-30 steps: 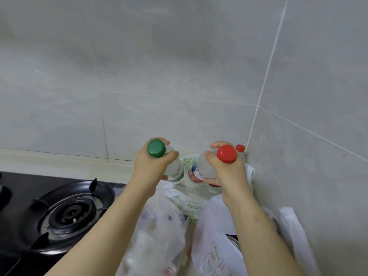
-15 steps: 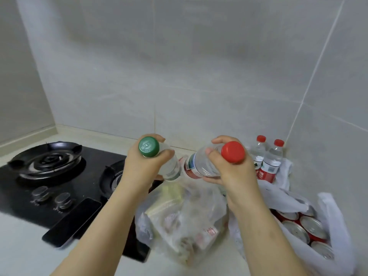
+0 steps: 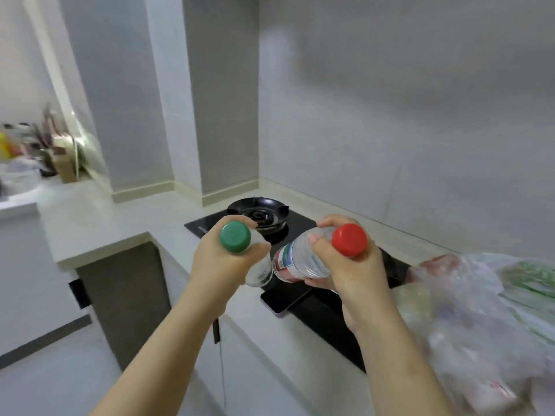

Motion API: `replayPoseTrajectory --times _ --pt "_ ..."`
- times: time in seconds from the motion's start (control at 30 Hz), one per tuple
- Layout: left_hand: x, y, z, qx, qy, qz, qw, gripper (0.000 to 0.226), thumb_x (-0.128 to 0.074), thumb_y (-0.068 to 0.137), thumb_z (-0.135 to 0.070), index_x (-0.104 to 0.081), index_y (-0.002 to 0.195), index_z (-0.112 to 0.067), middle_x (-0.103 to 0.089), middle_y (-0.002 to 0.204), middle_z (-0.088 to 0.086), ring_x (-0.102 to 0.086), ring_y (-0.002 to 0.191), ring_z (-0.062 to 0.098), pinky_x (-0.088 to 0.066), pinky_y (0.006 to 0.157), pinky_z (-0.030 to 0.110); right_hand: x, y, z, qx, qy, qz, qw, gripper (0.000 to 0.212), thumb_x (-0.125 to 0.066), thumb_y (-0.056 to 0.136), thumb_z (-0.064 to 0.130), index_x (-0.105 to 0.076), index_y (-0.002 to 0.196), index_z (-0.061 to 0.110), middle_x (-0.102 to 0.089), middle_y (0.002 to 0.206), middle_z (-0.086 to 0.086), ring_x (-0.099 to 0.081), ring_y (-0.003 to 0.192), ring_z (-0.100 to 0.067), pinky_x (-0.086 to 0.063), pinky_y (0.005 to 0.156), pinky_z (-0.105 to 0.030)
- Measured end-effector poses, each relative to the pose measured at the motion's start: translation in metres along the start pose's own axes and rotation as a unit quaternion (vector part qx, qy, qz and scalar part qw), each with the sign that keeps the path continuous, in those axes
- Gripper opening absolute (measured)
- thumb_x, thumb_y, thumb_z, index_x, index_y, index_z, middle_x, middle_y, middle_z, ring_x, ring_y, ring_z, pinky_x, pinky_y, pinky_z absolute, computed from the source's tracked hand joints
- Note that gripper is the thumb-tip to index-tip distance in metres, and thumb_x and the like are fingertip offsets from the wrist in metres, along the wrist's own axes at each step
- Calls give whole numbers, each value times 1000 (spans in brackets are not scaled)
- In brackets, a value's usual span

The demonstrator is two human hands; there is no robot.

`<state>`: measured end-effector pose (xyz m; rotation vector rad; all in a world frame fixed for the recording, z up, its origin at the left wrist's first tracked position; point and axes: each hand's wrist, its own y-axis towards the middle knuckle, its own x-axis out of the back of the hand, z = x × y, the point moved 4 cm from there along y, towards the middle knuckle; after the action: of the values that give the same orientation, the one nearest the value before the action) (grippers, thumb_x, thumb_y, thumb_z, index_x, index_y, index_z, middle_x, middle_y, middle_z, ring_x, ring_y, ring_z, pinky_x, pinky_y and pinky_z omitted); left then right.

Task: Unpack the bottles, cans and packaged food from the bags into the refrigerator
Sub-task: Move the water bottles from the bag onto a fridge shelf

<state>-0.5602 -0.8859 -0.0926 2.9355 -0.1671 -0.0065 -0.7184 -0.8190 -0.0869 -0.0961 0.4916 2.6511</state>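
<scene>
Countertop [image 3: 99, 223], left hand [image 3: 222, 265] gripping green-capped bottle [image 3: 235, 237], right hand [image 3: 354, 274] gripping red-capped bottle [image 3: 300, 259]

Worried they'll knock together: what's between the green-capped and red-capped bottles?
Nothing. In the head view the green-capped bottle and red-capped bottle almost meet; only cooktop shows behind.

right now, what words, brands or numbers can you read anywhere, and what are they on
No text can be read in this frame.
Label on the red-capped bottle: red, green and white print, too blurred to read.
Cap of the green-capped bottle: no legible marking.
Plastic bags: green and red print, too blurred to read.
</scene>
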Motion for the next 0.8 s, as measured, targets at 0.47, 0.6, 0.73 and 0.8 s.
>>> replayPoseTrajectory --times 0.47,0.6,0.73,0.8 --pt "144 -84 25 83 95 -318 940 25 -72 74 -8 -61 88 -25 -60 88 0 -57 85 19 -55 71 43 -151 -32 -50 -87 23 362 928 17 -69 80 11 -63 87 25 -62 84 13 -60 89 -15 -60 68 -44" --pt "154 -134 24 96 91 -414 901 24 -72 75 -7 -60 90 -23 -58 87 1 -56 83 20 -55 65 40 -173 -58 -52 -93 35 471 877 21 -68 82 10 -61 84 30 -61 75 17 -58 80 -12 -60 59 -31" --pt "160 -199 19 96 101 -513 847 24 -72 74 -9 -60 88 -25 -58 87 0 -57 84 19 -55 66 42 -192 -103 -49 -120 37 570 812 20 -69 81 11 -61 86 28 -59 87 6 -57 83 -14 -59 69 -41" --pt "162 -235 14 102 103 -558 817 25 -72 74 -10 -60 88 -26 -57 88 0 -56 86 19 -56 69 46 -201 -132 -43 -130 40 614 777 17 -68 81 11 -62 88 26 -59 86 6 -57 83 -11 -58 72 -46"
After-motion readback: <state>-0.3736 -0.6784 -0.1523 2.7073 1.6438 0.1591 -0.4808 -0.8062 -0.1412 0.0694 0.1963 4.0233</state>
